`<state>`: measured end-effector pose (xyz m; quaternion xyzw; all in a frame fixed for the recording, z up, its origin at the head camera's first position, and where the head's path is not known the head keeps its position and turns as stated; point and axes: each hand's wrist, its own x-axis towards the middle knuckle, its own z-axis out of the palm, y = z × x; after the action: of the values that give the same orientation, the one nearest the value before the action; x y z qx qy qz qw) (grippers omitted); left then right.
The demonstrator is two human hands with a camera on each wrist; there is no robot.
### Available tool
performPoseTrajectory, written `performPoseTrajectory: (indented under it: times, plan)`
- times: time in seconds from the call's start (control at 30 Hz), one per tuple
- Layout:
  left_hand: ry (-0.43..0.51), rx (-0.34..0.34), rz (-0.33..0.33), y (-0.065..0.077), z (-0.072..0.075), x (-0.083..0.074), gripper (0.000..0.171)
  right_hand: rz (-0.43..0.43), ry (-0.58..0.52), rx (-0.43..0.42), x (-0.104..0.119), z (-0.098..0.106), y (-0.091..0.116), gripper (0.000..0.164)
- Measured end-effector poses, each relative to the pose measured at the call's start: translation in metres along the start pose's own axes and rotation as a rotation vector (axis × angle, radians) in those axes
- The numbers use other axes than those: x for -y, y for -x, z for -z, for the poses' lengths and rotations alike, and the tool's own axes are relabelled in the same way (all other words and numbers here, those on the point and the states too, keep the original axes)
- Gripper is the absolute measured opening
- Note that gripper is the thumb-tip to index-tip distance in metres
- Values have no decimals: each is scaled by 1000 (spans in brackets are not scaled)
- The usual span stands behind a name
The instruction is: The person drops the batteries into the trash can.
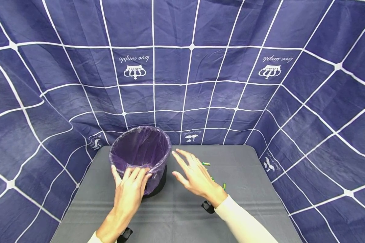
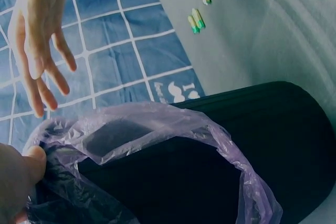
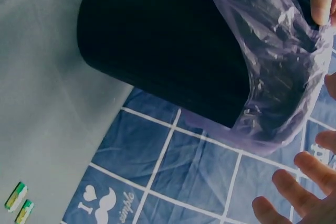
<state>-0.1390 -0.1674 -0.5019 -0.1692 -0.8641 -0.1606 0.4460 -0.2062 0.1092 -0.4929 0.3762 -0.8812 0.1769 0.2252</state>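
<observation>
A black bin (image 3: 157,40) stands on the grey tabletop, lined with a translucent purple plastic bag (image 1: 165,140) folded over its rim and hanging partway down the outside. My left hand (image 1: 129,190) holds the near rim, with fingers over the bag's edge and the thumb against it; the left wrist view shows the thumb pressing the plastic. To the right of the bin, my right hand (image 1: 196,175) is held in the air, fingers spread and extended, apart from the bag and holding nothing.
Several small green-and-yellow pieces (image 1: 206,164) lie on the grey tabletop (image 1: 240,216), right of the bin and partly behind the right hand. Blue cloth (image 1: 213,67) with white grid lines walls in the back and both sides.
</observation>
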Motion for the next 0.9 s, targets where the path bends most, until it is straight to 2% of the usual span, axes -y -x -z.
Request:
performPoseTrajectory:
  times: [0.23,0.53,0.73,0.9]
  plan:
    - [75,53,-50,-1,0,-7,49,-7,-13,1,-12,6,5,76]
    - [185,117,-112,-2,-7,-8,46,11,-15,-54,-29,12,19,66]
    - [258,132,-194,-6,-8,3,43,51,-10,-121,-33,11,24,55]
    - [329,193,-222,-8,1,21,43,105,-28,-179,-30,8,22,44]
